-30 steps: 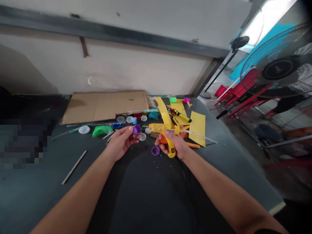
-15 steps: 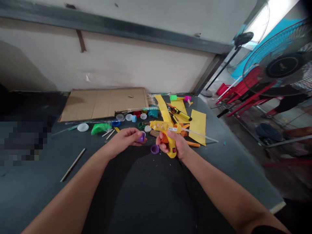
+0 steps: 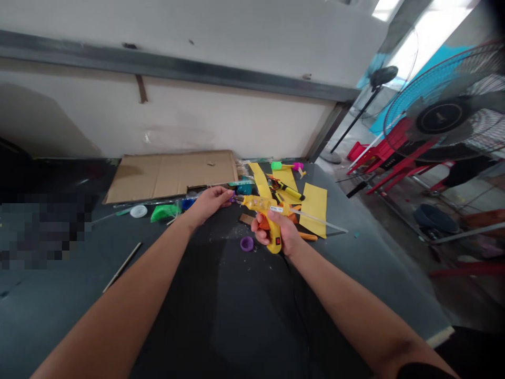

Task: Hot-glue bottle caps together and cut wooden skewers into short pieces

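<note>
Pinching: left hand (image 3: 213,204), thumb and fingertips together on a small purple cap (image 3: 232,196), mostly covered by the fingers, toward the far edge of the surface (image 3: 374,263).
Glue gun (image 3: 256,203): yellow, in right hand (image 3: 284,231), fingers curled around the handle.
Nozzle (image 3: 239,199): aimed left at the pinched cap; contact or small gap, can't tell.
Glue stick (image 3: 323,222): clear, out the gun's rear toward the right edge.
Loose cap (image 3: 246,243): purple, on the surface, just left of the gun handle.
Far edge: cardboard sheet (image 3: 173,176) lying flat along it.
Right edge: yellow sheet (image 3: 316,205) near it, beside a yellow-black cutter (image 3: 291,190).
Left forearm side: thin stick (image 3: 122,267) beside it; green plastic (image 3: 164,211) and white lid (image 3: 138,211) near the cardboard.
</note>
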### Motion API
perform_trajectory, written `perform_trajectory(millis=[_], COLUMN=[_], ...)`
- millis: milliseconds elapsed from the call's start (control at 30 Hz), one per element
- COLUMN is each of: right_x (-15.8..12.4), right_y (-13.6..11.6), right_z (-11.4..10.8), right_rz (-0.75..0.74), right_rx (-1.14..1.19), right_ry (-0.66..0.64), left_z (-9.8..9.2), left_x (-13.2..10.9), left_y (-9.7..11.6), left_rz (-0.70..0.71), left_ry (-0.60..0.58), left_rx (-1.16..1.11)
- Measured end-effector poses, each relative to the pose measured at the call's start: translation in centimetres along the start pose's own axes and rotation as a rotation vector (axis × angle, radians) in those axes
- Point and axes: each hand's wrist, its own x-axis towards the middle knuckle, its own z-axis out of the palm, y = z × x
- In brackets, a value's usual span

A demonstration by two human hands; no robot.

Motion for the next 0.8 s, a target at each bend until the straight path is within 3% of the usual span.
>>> perform_trajectory(millis=[67,200,267,400,467,600,667,800], right_x=[0.0,-0.1,-0.1,-0.5,-0.7,-0.9,-0.9,-0.9], right_y=[0.0,0.3,0.6,0.9,0.8,0.5,0.3,0.2], right_z=[0.0,0.3,0.6,1.3,1.6,1.9,2.0,2.0], right_rz=[0.001,0.002,0.013,0.034,0.033,0.036,0.04,0.027], right_rx=[0.002,0.013,0.014,0.005,-0.008,-0.024,-0.029,-0.049], right_ry=[0.0,-0.034,-0.059,-0.062,-0.046,-0.042,-0.059,-0.052], left_z=[-0.7,-3.8,-5.5,-6.9,-6.4,-3.7,-2.3,-0.7], left_x=[-1.9,-6.0,-6.6,-5.1,-4.5,-5.8,-7.3,-9.0], left_y=[0.9,1.8,1.5,0.1,-0.3,0.1,0.3,0.2], left_rz=[-0.038,-0.285,-0.266,-0.017,0.053,0.017,-0.012,-0.107], left_ry=[-0.055,-0.352,-0.266,0.057,0.119,0.119,0.018,-0.002], left_rx=[0.0,0.106,0.11,0.022,0.029,-0.025,-0.142,-0.312])
